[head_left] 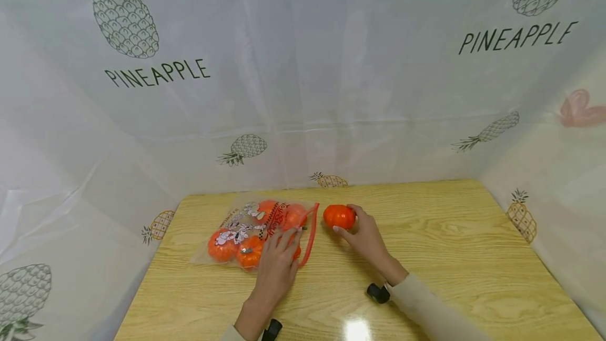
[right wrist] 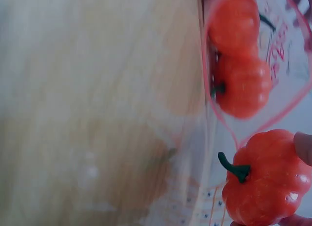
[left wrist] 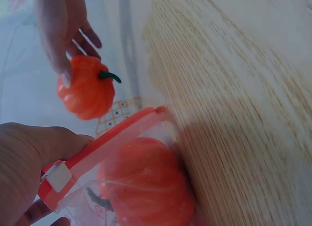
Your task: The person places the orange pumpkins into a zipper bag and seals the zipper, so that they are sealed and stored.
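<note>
A clear zip bag (head_left: pixel 239 222) with a red zip edge (left wrist: pixel 117 133) lies on the table, several small orange pumpkins (head_left: pixel 250 251) inside it. My left hand (head_left: pixel 276 262) grips the bag at its mouth, thumb along the zip edge beside the white slider (left wrist: pixel 58 177). In the right wrist view the mouth gapes as a pink loop, pumpkins (right wrist: pixel 241 84) showing within. Just right of the mouth, my right hand (head_left: pixel 369 236) holds another shiny orange pumpkin (head_left: pixel 339 217) between thumb and fingers. Its green stem (right wrist: pixel 236 168) points toward the table in the right wrist view.
The wood-grain table (head_left: pixel 450 246) extends to the right of the hands. White cloth (head_left: pixel 303 93) printed with pineapples rises behind the table and along both sides. Black wrist mounts (head_left: pixel 378 293) stick out from both wrists.
</note>
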A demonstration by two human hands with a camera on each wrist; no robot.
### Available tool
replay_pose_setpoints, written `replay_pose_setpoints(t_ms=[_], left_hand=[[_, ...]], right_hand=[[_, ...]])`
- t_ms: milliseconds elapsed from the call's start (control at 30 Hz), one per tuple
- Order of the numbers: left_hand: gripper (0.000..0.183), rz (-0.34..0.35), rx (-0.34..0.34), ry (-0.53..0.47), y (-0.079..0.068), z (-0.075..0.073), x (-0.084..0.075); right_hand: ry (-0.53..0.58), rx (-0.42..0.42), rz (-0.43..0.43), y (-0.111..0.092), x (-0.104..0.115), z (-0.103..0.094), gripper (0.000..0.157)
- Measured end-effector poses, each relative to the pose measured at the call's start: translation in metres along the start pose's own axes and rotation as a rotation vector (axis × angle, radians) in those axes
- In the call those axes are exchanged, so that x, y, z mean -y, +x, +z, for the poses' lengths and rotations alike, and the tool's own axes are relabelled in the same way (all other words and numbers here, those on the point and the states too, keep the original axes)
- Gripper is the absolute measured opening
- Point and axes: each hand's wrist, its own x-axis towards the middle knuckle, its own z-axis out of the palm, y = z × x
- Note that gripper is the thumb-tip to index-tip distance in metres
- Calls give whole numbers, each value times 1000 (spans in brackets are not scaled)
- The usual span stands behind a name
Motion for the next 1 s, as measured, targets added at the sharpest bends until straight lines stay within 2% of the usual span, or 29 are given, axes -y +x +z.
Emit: replay_pose_setpoints(t_ms=[367, 867, 1000], left_hand=[[70, -22, 23, -4, 0, -2, -1], [64, -30, 76, 40, 3, -6, -4], [62, -25, 62, 42, 3, -7, -5]], right_hand=[[-4, 42, -86, -16, 19, 25, 72], [-9, 20, -157, -13, 35, 48, 69], [-13, 1, -181, -11, 40, 54, 68]])
